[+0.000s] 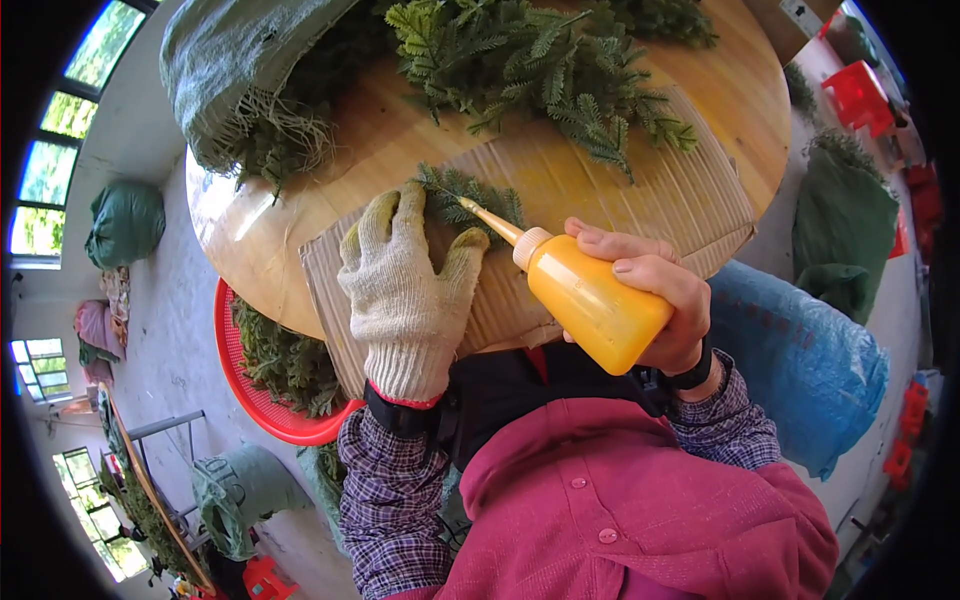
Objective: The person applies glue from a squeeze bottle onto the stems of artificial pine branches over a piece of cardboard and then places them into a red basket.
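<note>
A white knit glove with yellow-stained fingertips covers my left hand (405, 275). Its fingers are stretched out and spread over the cardboard (545, 205), with index finger and thumb touching the edges of a small green fir sprig (470, 197). In my bare right hand (660, 290) is a yellow squeeze bottle (598, 305), my fingers wrapped round its body. The bottle is tilted, its long narrow nozzle pointing up and left, with the tip over the sprig. What lies under my left palm is hidden.
More fir branches (540, 70) are heaped at the far side of the round wooden table (270, 250). A grey-green woven sack (235, 70) lies at its far left. Below the left edge stands a red basket (225, 340) of greenery; a blue sack (790, 350) sits at right.
</note>
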Demonstrator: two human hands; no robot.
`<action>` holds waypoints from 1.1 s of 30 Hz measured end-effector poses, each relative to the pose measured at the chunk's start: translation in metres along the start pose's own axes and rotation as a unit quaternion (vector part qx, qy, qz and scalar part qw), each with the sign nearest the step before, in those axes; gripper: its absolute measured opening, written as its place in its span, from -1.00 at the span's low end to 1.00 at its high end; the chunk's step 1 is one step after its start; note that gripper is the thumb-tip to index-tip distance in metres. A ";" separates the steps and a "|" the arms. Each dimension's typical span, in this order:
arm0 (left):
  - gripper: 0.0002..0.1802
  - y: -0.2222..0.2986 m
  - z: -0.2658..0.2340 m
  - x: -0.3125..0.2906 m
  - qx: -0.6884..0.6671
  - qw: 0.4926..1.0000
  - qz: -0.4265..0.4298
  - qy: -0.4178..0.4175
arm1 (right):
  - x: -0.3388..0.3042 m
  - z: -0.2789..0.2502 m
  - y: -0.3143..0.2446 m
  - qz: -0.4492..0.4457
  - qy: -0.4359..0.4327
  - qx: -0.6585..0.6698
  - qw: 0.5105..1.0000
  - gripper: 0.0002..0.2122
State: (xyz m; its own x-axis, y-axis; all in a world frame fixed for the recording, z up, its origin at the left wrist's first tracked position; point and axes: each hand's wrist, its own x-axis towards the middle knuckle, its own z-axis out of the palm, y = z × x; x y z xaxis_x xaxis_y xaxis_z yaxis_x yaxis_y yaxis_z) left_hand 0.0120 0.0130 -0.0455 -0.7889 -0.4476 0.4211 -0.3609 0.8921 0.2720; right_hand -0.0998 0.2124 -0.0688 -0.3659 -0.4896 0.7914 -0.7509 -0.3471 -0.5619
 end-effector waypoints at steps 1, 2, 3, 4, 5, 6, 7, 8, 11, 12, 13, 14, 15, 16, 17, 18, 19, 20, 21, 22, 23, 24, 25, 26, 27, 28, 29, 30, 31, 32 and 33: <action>-0.26 0.000 -0.001 0.000 0.007 1.000 0.001 0.000 | 0.000 -0.003 -0.001 0.000 -0.021 -0.017 1.000 -0.42; -0.26 0.001 -0.001 0.000 0.013 1.000 0.002 0.001 | 0.000 -0.005 -0.001 0.000 -0.041 -0.035 0.999 -0.37; -0.26 0.001 -0.001 0.000 0.013 1.000 0.002 0.000 | -0.001 -0.006 -0.002 0.001 -0.041 -0.035 0.999 -0.37; -0.26 0.002 -0.001 0.001 0.012 1.000 -0.001 -0.003 | -0.001 -0.006 -0.002 0.003 -0.042 -0.033 0.999 -0.37; -0.26 0.002 -0.001 0.001 0.012 1.000 -0.004 -0.007 | -0.002 -0.007 -0.003 0.004 -0.043 -0.032 0.999 -0.37; -0.27 0.002 -0.001 0.001 0.012 1.000 -0.007 -0.010 | -0.002 -0.007 -0.003 0.006 -0.044 -0.030 0.999 -0.37; -0.27 0.002 -0.001 0.001 0.011 1.000 -0.006 -0.010 | -0.003 -0.008 -0.004 0.006 -0.043 -0.031 0.999 -0.37; -0.27 0.003 -0.001 0.001 0.015 1.000 -0.007 -0.010 | -0.003 -0.009 -0.004 0.007 -0.043 -0.029 0.999 -0.37; -0.28 0.004 -0.003 0.001 0.024 1.000 -0.008 -0.010 | -0.005 -0.011 -0.006 0.009 -0.041 -0.024 0.999 -0.37; -0.28 0.006 -0.005 0.002 0.025 0.999 -0.015 -0.015 | -0.005 -0.011 -0.006 0.010 -0.040 -0.022 0.999 -0.36; -0.29 0.008 -0.007 0.002 0.026 0.999 -0.022 -0.020 | -0.005 -0.011 -0.006 0.011 -0.040 -0.021 0.999 -0.36; -0.29 0.009 -0.007 0.003 0.025 0.999 -0.027 -0.026 | -0.006 -0.012 -0.006 0.013 -0.039 -0.022 0.999 -0.36; -0.29 0.010 -0.006 0.003 0.023 0.999 -0.026 -0.027 | -0.007 -0.013 -0.007 0.014 -0.038 -0.023 0.999 -0.36; -0.29 0.010 -0.006 0.003 0.027 0.999 -0.025 -0.027 | -0.008 -0.014 -0.007 0.015 -0.039 -0.024 0.999 -0.36; -0.29 0.010 -0.006 0.003 0.032 0.999 -0.025 -0.027 | -0.008 -0.015 -0.008 0.016 -0.039 -0.024 0.999 -0.36; -0.29 0.011 -0.006 0.004 0.037 0.999 -0.025 -0.027 | -0.008 -0.016 -0.009 0.016 -0.040 -0.023 0.999 -0.35; -0.29 0.011 -0.006 0.003 0.037 0.999 -0.024 -0.027 | -0.008 -0.016 -0.009 0.017 -0.039 -0.023 0.999 -0.35; -0.29 0.010 -0.007 0.003 0.040 0.999 -0.018 -0.023 | -0.008 -0.017 -0.010 0.018 -0.038 -0.023 0.999 -0.35; -0.29 0.009 -0.007 0.003 0.043 0.999 -0.012 -0.019 | -0.009 -0.017 -0.010 0.019 -0.038 -0.022 0.999 -0.35; -0.29 0.008 -0.008 0.003 0.045 0.999 -0.006 -0.016 | -0.009 -0.017 -0.011 0.020 -0.037 -0.021 0.999 -0.35; -0.29 0.009 -0.007 0.003 0.045 0.999 -0.005 -0.016 | -0.009 -0.017 -0.011 0.021 -0.036 -0.023 0.999 -0.35; -0.29 0.009 -0.007 0.003 0.042 0.999 -0.006 -0.018 | -0.010 -0.016 -0.010 0.016 -0.018 -0.007 1.000 -0.39; -0.29 0.010 -0.006 0.004 0.039 0.999 -0.006 -0.019 | -0.010 -0.015 -0.010 0.011 0.000 0.008 1.000 -0.44; -0.29 0.009 -0.007 0.004 0.038 0.999 -0.008 -0.021 | -0.011 -0.014 -0.010 0.005 0.018 0.025 1.000 -0.48; -0.29 0.009 -0.006 0.003 0.038 0.999 -0.008 -0.021 | -0.011 -0.015 -0.010 0.006 0.018 0.025 0.999 -0.48; -0.29 0.009 -0.006 0.003 0.042 0.999 -0.010 -0.020 | -0.012 -0.018 -0.012 0.016 0.000 0.012 1.000 -0.43; -0.29 0.009 -0.006 0.003 0.045 0.999 -0.011 -0.019 | -0.012 -0.021 -0.014 0.026 -0.018 0.000 1.000 -0.38; -0.29 0.009 -0.006 0.003 0.049 0.999 -0.013 -0.017 | -0.013 -0.023 -0.016 0.035 -0.035 -0.013 0.999 -0.32; -0.29 0.009 -0.007 0.002 0.050 0.999 -0.013 -0.017 | -0.014 -0.023 -0.016 0.036 -0.035 -0.013 0.999 -0.32; -0.30 0.010 -0.007 0.003 0.054 0.998 -0.019 -0.027 | -0.015 -0.024 -0.017 0.036 -0.034 -0.012 0.999 -0.32; -0.31 0.011 -0.008 0.003 0.058 0.997 -0.026 -0.037 | -0.016 -0.025 -0.017 0.037 -0.032 -0.012 0.999 -0.32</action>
State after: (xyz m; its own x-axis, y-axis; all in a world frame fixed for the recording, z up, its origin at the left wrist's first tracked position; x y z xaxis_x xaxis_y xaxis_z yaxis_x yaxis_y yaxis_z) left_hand 0.0101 0.0208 -0.0346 -0.8001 -0.4918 0.3435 -0.4543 0.8707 0.1885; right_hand -0.0945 0.2459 -0.0658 -0.3846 -0.5640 0.7307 -0.7363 -0.2899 -0.6113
